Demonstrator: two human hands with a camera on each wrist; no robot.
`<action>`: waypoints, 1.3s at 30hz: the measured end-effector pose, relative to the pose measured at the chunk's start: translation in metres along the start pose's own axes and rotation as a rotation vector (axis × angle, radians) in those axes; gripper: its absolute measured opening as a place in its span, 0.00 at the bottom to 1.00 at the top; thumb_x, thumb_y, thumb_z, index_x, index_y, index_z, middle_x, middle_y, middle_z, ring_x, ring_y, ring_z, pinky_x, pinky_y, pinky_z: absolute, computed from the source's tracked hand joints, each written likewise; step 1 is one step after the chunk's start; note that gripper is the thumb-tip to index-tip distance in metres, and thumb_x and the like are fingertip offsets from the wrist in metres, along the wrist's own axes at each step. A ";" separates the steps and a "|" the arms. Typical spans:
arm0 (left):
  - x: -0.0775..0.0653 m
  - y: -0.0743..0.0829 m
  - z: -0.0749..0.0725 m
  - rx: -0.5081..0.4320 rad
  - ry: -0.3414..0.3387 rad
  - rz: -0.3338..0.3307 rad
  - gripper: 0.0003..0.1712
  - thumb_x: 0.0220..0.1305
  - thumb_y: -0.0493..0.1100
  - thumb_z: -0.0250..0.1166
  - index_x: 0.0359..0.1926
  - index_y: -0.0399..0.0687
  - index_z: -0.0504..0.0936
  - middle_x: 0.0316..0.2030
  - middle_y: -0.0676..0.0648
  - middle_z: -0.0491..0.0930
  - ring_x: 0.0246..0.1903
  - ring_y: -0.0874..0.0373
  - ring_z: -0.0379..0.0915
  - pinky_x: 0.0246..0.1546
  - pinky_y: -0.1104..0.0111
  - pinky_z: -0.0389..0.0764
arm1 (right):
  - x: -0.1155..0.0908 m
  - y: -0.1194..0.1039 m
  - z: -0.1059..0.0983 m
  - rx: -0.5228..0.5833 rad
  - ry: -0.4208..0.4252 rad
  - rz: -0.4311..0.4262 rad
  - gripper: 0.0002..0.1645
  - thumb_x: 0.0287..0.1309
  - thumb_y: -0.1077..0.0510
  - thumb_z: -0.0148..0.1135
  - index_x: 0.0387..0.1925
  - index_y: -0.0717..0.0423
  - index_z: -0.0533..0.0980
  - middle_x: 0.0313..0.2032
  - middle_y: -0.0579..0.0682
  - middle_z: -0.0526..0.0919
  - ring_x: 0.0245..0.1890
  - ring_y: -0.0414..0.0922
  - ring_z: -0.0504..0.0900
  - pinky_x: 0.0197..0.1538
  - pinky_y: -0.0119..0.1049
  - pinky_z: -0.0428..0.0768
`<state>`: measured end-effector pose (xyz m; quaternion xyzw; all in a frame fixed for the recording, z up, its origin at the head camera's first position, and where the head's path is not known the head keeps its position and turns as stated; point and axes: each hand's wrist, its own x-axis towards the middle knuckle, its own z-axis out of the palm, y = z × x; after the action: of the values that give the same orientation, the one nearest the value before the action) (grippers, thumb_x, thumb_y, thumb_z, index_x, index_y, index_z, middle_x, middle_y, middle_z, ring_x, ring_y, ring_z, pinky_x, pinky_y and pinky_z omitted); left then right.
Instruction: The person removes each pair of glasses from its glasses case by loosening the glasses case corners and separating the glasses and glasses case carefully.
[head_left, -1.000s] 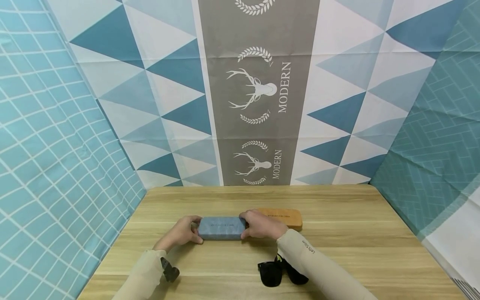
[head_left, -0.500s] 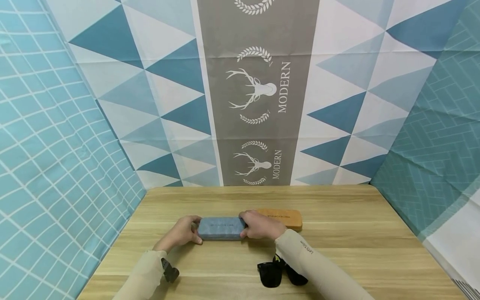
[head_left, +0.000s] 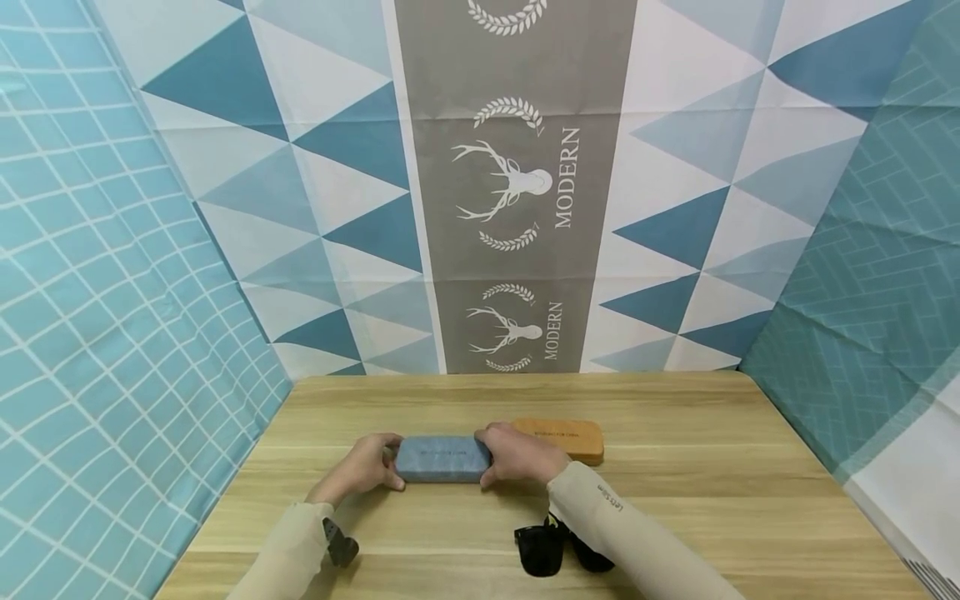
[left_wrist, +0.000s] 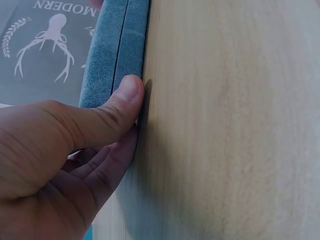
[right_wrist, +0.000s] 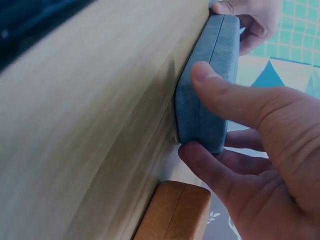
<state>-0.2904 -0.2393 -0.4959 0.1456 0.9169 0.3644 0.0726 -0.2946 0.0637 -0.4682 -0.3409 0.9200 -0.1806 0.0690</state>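
Note:
A blue glasses case (head_left: 441, 459) lies closed on the wooden table, its lid seam visible along the front edge in both wrist views. My left hand (head_left: 364, 465) grips its left end, the thumb on the front face (left_wrist: 117, 107) and the other fingers curled behind the end. At the opposite end my right hand (head_left: 521, 454) holds the case with the thumb across the front and fingers around the end and back (right_wrist: 260, 145). An orange-brown glasses case (head_left: 573, 438) lies just behind and right of the right hand, partly hidden by it.
Black sunglasses (head_left: 540, 550) lie near the front of the table (head_left: 427, 542), partly covered by the right sleeve (head_left: 630, 529). Patterned cloth hangs behind the table (head_left: 517, 192), with a blue grid cloth (head_left: 112, 333) at the left and a teal one (head_left: 862, 333) at the right.
The right hand has shifted very slightly left along the blue case's end. Both hands keep their hold, and the case stays in place.

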 end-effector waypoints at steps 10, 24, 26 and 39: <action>-0.002 0.001 0.001 0.016 -0.002 0.011 0.46 0.41 0.32 0.84 0.62 0.24 0.74 0.44 0.42 0.82 0.27 0.58 0.75 0.25 0.69 0.76 | 0.000 0.003 0.001 0.030 0.005 -0.016 0.25 0.54 0.50 0.79 0.48 0.56 0.79 0.35 0.42 0.78 0.33 0.36 0.72 0.38 0.30 0.74; 0.004 0.004 -0.002 0.043 0.000 -0.020 0.48 0.35 0.34 0.86 0.60 0.24 0.76 0.31 0.47 0.82 0.25 0.59 0.77 0.27 0.69 0.79 | 0.004 0.006 -0.003 0.005 -0.039 -0.051 0.10 0.68 0.53 0.64 0.33 0.49 0.73 0.25 0.41 0.68 0.26 0.37 0.66 0.32 0.30 0.67; 0.003 0.002 -0.001 0.029 -0.005 -0.026 0.48 0.36 0.34 0.85 0.60 0.24 0.75 0.28 0.48 0.82 0.24 0.59 0.77 0.26 0.69 0.78 | 0.004 0.007 -0.002 0.028 -0.051 -0.046 0.09 0.70 0.53 0.63 0.34 0.49 0.73 0.24 0.41 0.68 0.25 0.37 0.66 0.32 0.30 0.67; 0.004 -0.001 0.000 -0.007 -0.006 -0.003 0.38 0.33 0.32 0.86 0.50 0.29 0.80 0.33 0.47 0.80 0.25 0.58 0.76 0.24 0.69 0.79 | 0.005 0.014 -0.009 0.180 -0.053 -0.012 0.19 0.80 0.52 0.46 0.50 0.62 0.78 0.26 0.43 0.69 0.27 0.38 0.70 0.40 0.34 0.73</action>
<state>-0.2948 -0.2391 -0.4967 0.1452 0.9157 0.3669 0.0761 -0.3091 0.0730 -0.4653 -0.3434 0.8958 -0.2539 0.1228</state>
